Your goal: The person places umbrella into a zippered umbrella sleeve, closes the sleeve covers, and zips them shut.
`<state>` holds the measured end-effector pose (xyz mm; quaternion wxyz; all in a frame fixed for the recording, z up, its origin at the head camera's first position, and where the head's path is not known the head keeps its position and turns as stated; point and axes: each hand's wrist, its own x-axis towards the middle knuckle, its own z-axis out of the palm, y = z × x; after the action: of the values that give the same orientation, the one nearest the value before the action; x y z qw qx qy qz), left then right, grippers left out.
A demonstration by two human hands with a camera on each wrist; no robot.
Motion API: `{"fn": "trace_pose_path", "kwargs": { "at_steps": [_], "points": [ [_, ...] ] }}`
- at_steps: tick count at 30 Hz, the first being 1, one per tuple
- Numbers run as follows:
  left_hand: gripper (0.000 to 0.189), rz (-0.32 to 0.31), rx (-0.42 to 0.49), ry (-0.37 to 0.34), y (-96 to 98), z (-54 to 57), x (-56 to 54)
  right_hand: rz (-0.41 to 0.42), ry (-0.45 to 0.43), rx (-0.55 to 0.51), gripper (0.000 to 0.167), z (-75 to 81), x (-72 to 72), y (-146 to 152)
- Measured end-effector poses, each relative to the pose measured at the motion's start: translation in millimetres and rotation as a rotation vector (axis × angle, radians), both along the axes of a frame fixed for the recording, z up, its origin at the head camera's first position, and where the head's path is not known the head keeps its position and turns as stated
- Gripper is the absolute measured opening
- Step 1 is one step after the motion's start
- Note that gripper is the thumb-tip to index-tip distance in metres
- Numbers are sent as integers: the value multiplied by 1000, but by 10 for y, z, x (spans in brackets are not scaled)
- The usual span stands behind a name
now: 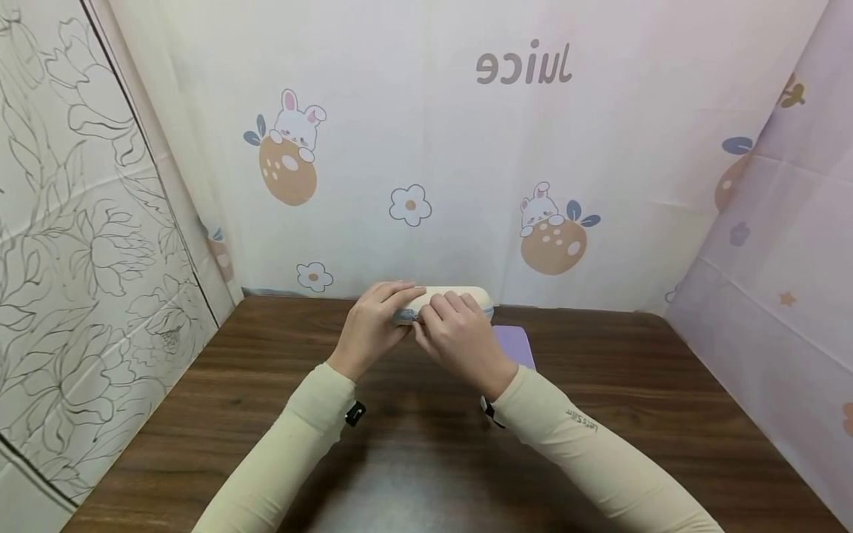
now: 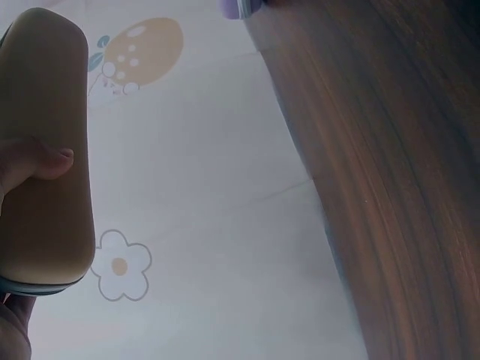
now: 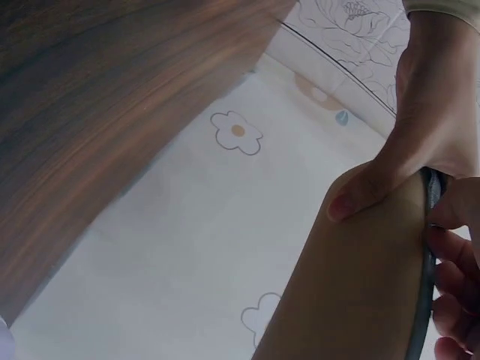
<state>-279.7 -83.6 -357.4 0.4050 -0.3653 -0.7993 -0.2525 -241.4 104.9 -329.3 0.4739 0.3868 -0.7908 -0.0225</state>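
Zippered case (image 2: 56, 206), cream-coloured and rounded at the ends: that is what the person has in hand, held up beside the middle of the table's far edge. Behind it hangs a big white cloth (image 1: 466, 148) printed with rabbits, fruit and flowers. Next comes the dark wood-grain table (image 1: 666, 407), and over its near edge reach two arms in pale sleeves, the left sleeve (image 1: 286, 444) and the right sleeve (image 1: 593, 451).

The left hand (image 1: 373, 322) grasps the left end of the case, thumb laid flat across one broad face, fingers round the other side. The right hand (image 1: 460, 333) has its fingers bent along the seam, thumb and forefinger pinching at the zip near that same end. On the table, near the far edge and right of its middle, sits a flat lilac item (image 1: 512, 342) with rounded corners, partly hidden by the right arm; what it is I cannot tell.

Smallest is the grey-blue zip (image 3: 427, 289). I would judge the work to be at the zip itself: the case has been picked up and steadied, and no gap or contents show. How much zipping remains I can't say, since the fingers cover the pull.
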Motion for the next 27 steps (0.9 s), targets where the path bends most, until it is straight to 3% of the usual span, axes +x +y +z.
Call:
{"fn": "trace_pose_path", "kwargs": {
  "at_steps": [9,27],
  "points": [
    [54,-1,-25,1,-1,-15,-3,29,-95,-22,13,-10,13,51],
    [57,-24,6,-13,20,-14,-9,10,-70,-70,14,-24,-10,131]
  ]
}}
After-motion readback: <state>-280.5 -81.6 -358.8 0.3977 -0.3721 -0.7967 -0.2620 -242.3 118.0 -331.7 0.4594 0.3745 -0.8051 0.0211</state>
